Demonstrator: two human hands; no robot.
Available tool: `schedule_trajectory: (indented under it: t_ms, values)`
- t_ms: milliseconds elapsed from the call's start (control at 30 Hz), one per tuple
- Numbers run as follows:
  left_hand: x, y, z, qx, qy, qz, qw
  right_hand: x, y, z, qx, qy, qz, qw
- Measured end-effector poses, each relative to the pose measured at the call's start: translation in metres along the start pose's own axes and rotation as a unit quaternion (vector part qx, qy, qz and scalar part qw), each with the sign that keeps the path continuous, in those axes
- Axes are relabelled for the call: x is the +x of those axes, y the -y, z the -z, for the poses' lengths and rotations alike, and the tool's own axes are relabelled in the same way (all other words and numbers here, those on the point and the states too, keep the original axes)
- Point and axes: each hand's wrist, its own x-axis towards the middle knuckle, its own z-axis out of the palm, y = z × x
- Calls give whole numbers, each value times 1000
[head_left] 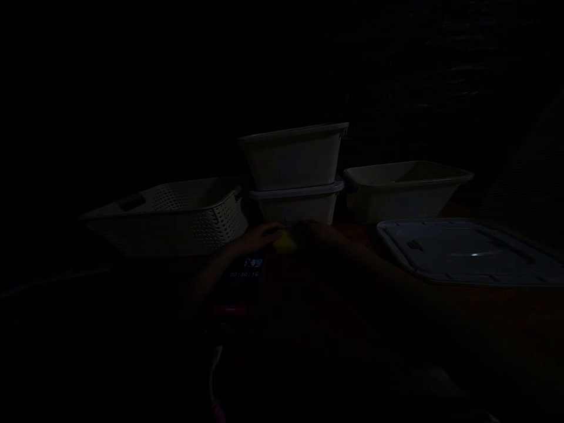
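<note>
The scene is very dark. My left hand (259, 236) and my right hand (315, 232) meet at the middle of the table, just in front of the stacked tubs. Between them sits a small yellowish object (286, 241); both hands touch it with fingers curled round it, though the dark hides the exact hold. A phone (244, 273) showing a timer lies under my left forearm.
A white perforated basket (176, 217) stands at left. Two stacked white tubs (295, 170) are at centre back, another white tub (405, 191) to their right. A flat white lid (467, 249) lies on the brown table at right.
</note>
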Motion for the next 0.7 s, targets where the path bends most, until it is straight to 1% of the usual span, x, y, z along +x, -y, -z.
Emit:
schedule_trajectory:
  t_ms: [133,233,533,700]
  values:
    - [0,0,0,-3,-3,1,1000,2,-3,-4,26,-11,15,999]
    - [-1,-4,-1,-1,-5,11,1000,2,-4,-5,32,-12,11,999]
    - [0,-2,-1,2,-10,8,1000,0,-1,1,32,6,6,999]
    - [0,-2,-1,11,-8,-4,1000,-1,0,2,30,3,0,1000]
